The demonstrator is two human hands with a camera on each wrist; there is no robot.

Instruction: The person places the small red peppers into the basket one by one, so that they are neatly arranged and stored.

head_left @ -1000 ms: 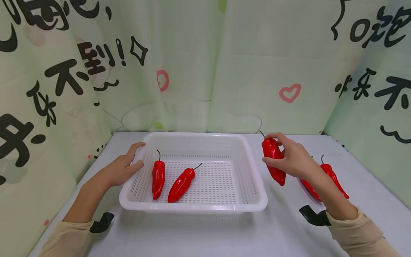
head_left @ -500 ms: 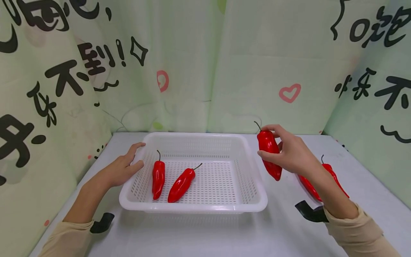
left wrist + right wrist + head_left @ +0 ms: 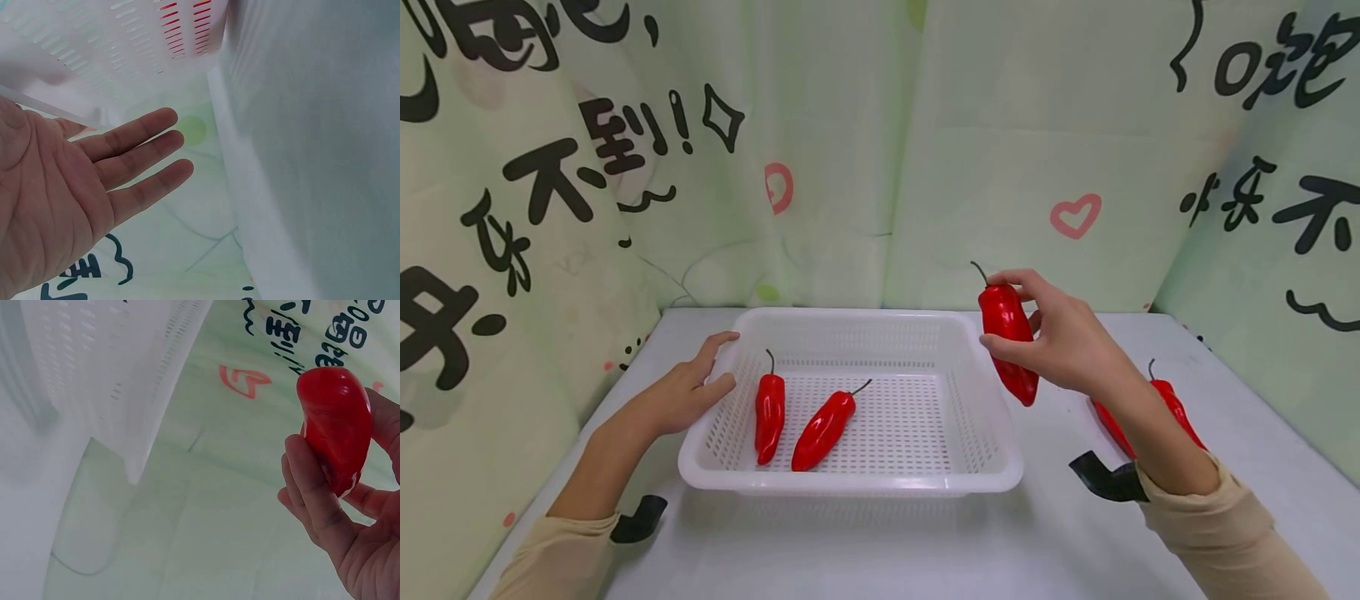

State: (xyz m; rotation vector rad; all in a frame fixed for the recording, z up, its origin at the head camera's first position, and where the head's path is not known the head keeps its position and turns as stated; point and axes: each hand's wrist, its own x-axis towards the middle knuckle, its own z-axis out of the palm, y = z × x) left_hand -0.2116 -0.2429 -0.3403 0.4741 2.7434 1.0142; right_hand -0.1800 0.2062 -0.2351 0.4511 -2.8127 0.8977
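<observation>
My right hand [image 3: 1060, 333] pinches a glossy red chili pepper [image 3: 1006, 333] between thumb and fingers, stem up and slightly tilted, over the right rim of a white slotted basket [image 3: 850, 485]. The right wrist view shows the pepper [image 3: 334, 419] from its blunt end, fingers on one side and thumb on the other. My left hand [image 3: 681, 396] rests at the basket's left rim, thumb and forefinger on it. In the left wrist view the other fingers [image 3: 140, 164] stretch out straight beneath the rim. Two red peppers lie inside the basket, one upright [image 3: 771, 417], one slanted [image 3: 824, 431].
Two more red peppers lie right of the basket on the white table [image 3: 880, 550], one [image 3: 1176, 408] partly behind the right forearm, the other [image 3: 1112, 427] mostly hidden by it. A pale green printed curtain [image 3: 970, 167] encloses the back and sides.
My right hand has moved left and a little upward with the pepper, from beside the basket to its right rim. The left hand and the peppers in the basket stay put.
</observation>
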